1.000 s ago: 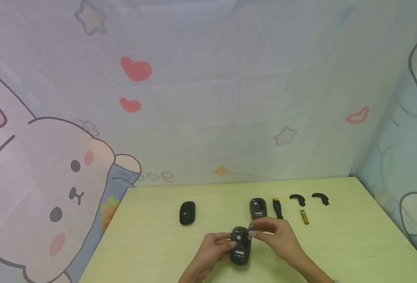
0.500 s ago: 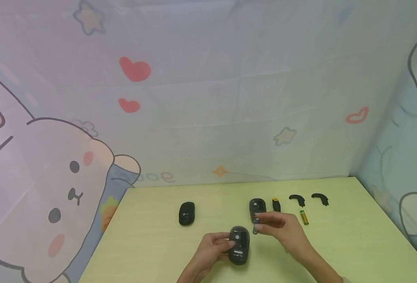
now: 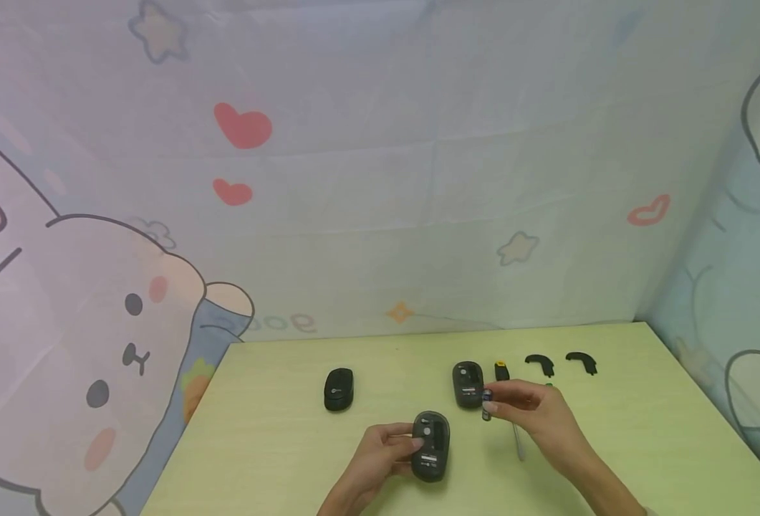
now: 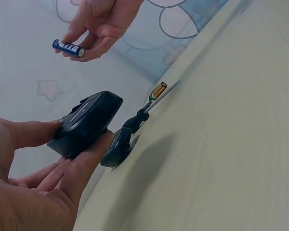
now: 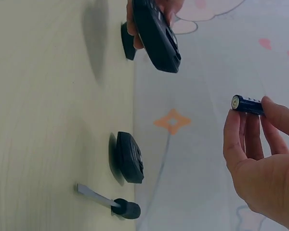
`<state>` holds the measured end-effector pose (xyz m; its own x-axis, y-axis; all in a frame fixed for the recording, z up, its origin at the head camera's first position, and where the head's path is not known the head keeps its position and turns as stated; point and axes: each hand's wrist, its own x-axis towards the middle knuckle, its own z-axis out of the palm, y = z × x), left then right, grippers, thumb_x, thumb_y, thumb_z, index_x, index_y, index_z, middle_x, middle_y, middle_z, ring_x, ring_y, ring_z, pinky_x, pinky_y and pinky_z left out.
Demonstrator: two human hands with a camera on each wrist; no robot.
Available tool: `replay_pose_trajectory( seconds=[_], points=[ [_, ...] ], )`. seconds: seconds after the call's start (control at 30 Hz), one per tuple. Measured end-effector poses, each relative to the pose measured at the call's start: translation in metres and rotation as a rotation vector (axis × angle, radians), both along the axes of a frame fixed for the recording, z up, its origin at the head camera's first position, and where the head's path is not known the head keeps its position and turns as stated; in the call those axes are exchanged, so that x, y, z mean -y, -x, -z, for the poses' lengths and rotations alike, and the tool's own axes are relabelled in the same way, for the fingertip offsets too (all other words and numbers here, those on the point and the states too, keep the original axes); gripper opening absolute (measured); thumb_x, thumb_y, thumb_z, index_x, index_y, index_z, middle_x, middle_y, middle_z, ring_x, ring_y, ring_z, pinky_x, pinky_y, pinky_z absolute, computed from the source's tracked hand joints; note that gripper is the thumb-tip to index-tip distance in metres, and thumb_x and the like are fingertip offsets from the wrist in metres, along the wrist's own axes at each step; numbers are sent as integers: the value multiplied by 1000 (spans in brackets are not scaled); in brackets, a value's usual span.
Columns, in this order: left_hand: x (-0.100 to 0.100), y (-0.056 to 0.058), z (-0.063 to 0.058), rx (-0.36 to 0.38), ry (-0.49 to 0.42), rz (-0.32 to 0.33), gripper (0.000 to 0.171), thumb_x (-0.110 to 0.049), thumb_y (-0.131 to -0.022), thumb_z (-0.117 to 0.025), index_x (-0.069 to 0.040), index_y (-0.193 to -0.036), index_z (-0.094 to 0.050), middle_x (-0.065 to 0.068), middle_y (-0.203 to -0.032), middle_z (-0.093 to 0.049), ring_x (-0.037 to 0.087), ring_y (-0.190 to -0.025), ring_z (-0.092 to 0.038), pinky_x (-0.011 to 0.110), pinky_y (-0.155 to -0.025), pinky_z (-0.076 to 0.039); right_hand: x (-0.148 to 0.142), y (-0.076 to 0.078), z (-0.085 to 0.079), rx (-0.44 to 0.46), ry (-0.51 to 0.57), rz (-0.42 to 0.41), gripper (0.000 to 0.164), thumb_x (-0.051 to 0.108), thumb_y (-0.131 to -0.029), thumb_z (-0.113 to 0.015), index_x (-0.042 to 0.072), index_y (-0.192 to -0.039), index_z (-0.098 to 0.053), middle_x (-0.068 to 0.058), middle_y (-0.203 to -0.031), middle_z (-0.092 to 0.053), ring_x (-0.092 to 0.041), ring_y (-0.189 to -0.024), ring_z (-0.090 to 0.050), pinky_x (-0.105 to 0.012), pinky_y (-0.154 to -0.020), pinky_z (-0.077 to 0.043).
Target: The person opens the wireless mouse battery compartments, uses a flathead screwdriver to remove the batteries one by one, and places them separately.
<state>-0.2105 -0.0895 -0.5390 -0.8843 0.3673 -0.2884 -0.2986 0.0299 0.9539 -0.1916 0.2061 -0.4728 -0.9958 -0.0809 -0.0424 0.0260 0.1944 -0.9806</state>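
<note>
My left hand (image 3: 376, 459) grips a dark computer mouse (image 3: 430, 469) by its sides, underside up, above the table. An open battery slot (image 3: 440, 434) shows in that underside. To its right, my right hand (image 3: 541, 426) pinches a small blue battery (image 4: 70, 48) between thumb and fingertips, apart from the mouse. The right wrist view shows one end of this blue battery (image 5: 245, 105) past the fingertips. Just behind the blue battery in the head view, a second mouse (image 3: 468, 387) lies underside up on the table.
A screwdriver (image 3: 501, 371) lies beside the second mouse, partly hidden by the right hand. Two curved black covers (image 3: 539, 364) rest at the back right. A gold-and-green battery (image 4: 158, 91) lies near the screwdriver. Farther left sits a third black mouse (image 3: 339, 390).
My right hand has drawn the blue battery away from the held mouse, to the right and slightly back. The screwdriver's shaft has come into view. The left hand keeps its grip, almost still.
</note>
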Motion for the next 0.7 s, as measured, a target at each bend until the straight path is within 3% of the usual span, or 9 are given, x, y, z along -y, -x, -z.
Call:
replay_pose_trajectory(
  seconds=[0.23, 0.43, 0.7],
  points=[
    [4, 1, 0, 2, -3, 3, 48, -14, -98, -71, 7, -139, -60, 16, -113, -80, 18, -96, -79, 33, -82, -69, -14, 0, 1, 0, 57, 9, 48, 25, -92, -82, 0, -130, -70, 6, -110, -79, -12, -99, -77, -24, -92, -65],
    [5, 0, 0, 6, 4, -9, 46, -13, -98, -71, 8, -138, -61, 16, -111, -81, 17, -94, -79, 32, -80, -69, -24, 0, 2, 11, 39, 15, 51, 29, -93, -82, 0, -132, -68, 5, -109, -79, -11, -100, -77, -24, -91, -65],
    [3, -1, 0, 28, 10, -22, 43, -14, -97, -72, 4, -135, -65, 15, -112, -81, 17, -94, -79, 31, -79, -68, -45, 0, 8, 18, 80, 13, 51, 23, -95, -79, -6, -134, -65, 5, -115, -78, -10, -101, -78, -28, -93, -66]
  ],
)
